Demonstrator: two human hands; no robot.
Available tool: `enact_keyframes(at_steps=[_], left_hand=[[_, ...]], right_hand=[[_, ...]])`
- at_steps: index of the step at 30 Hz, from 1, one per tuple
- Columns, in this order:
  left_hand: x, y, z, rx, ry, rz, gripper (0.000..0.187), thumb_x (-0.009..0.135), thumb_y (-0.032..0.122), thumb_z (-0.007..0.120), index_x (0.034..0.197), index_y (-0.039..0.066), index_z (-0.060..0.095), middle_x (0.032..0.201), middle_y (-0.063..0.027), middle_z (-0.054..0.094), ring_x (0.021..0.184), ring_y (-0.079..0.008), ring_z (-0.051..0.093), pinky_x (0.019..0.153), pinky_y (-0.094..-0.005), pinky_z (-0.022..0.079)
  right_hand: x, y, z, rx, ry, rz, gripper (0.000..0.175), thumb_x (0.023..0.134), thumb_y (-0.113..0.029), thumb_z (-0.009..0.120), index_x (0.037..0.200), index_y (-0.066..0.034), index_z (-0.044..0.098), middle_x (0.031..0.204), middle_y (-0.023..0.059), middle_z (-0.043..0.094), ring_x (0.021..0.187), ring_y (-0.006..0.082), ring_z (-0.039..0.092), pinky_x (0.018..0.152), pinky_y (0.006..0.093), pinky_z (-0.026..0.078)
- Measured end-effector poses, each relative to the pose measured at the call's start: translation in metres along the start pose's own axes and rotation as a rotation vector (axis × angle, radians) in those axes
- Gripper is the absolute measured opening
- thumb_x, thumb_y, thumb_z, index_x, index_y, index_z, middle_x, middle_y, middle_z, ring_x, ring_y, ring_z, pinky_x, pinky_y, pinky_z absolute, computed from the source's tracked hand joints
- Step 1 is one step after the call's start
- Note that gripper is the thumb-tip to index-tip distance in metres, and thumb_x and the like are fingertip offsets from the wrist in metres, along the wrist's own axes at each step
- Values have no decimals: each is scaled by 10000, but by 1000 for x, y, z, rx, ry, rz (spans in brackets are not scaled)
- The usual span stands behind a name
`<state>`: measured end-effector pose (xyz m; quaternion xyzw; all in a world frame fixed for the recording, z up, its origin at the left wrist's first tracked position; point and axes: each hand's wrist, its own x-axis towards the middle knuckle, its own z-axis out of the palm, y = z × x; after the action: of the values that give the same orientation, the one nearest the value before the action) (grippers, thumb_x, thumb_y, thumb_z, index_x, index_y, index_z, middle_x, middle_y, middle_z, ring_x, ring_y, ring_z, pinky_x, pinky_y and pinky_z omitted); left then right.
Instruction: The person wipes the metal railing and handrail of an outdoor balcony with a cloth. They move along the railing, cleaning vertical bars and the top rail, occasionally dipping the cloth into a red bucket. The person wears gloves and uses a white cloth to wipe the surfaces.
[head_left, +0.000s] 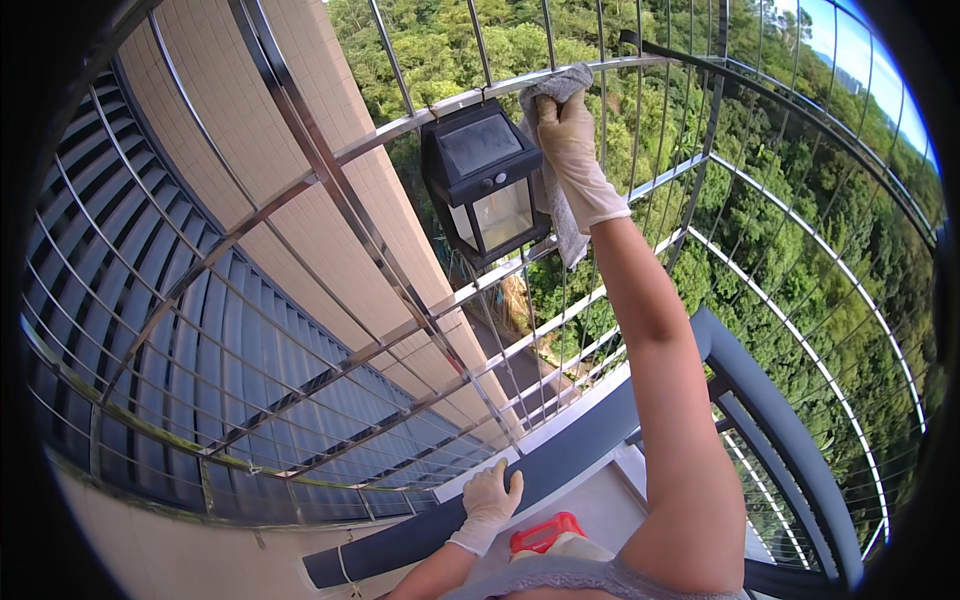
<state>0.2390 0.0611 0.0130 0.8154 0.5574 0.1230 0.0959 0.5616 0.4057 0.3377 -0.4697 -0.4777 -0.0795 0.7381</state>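
Note:
My right hand (571, 150), in a pale thin glove, is raised with a grey cloth (577, 79) gripped in it. The cloth wraps over a horizontal stainless-steel bar (517, 81) and hangs down behind the wrist. Just left of that hand, a black solar lantern (480, 180) is fixed to the railing with wire at its top. Lower down, my left hand (489, 499), gloved as well, rests on a dark grey handrail (562, 450), its thumb apart from the other fingers. What lies under its palm is hidden.
A stainless-steel cage of bars (322, 172) surrounds the front and both sides. Beyond it stand a tiled wall (300, 97), dark louvres (225, 322) and trees far below. The grey railing (780, 442) continues at right. Something red plastic (546, 531) sits near my body.

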Motion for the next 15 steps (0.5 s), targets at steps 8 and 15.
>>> enact_keyframes(at_steps=[8,15], left_hand=[[-4,-4,2,-47,35,3,402,870,396,590,1127,92,644,849,-124,679,787,-325,648,709,-477,484],[-4,-3,1,-44,27,-11,406,871,406,587,1135,102,647,852,-119,681,792,-320,649,710,-477,476]], right_hand=[[-103,62,-18,-150,-140,144,371,928,-193,595,1279,-106,508,930,209,698,848,435,666,716,477,516],[-151,85,-35,-130,-63,88,289,917,-147,619,1198,-91,578,1043,189,681,906,379,676,760,417,533]])
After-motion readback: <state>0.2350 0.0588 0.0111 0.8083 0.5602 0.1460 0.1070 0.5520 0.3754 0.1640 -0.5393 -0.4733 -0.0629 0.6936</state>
